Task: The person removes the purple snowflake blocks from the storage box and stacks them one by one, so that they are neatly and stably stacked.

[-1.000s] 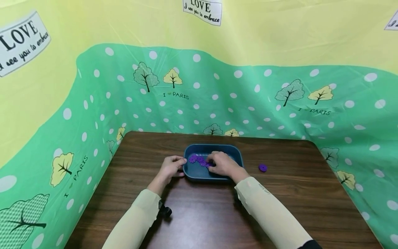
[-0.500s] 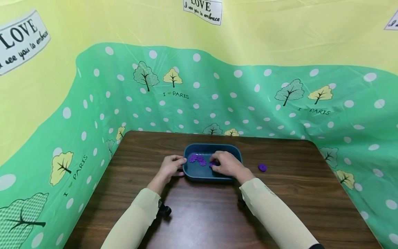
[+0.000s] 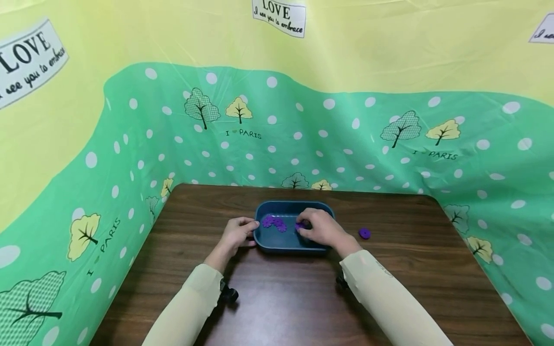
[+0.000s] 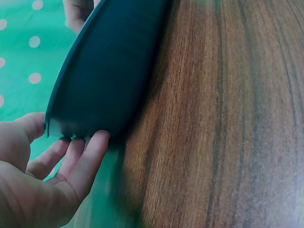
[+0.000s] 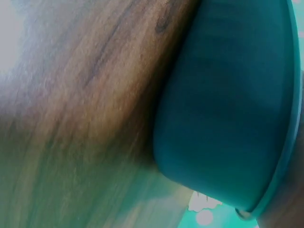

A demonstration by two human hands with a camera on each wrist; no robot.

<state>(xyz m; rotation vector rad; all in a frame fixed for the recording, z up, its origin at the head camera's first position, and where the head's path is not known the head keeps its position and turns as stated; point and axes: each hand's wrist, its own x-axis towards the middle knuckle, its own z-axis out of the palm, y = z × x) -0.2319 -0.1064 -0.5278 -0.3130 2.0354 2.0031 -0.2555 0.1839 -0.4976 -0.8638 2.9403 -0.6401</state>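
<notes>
Dark wood-grain table, green-and-yellow printed cloth behind it; main thing is a small purple piece inside the bin, right of centre, partly hidden by the right hand, which appears to pinch it between thumb and fingers; right wrist view shows mostly the bin's outer wall, so exact finger contact can't be checked there; piece looks light, stiff, probably plastic, not fragile, maybe a bit slippery; small and thin, so best taken by its outer edge, thumb against fingertip; just left, in the same bin, purple pieces with scalloped edges lie bunched, count unclear; around them the blue bin, upright on the table, looks stiff and fairly light, could slide if nudged, rim at a short end being the sensible hold; left hand grips that left end, thumb at the rim, fingers against the outer wall; hands apart, one at the end, one inside; farther out, beyond the bin's right end, a purple disc lies on the table.
</notes>
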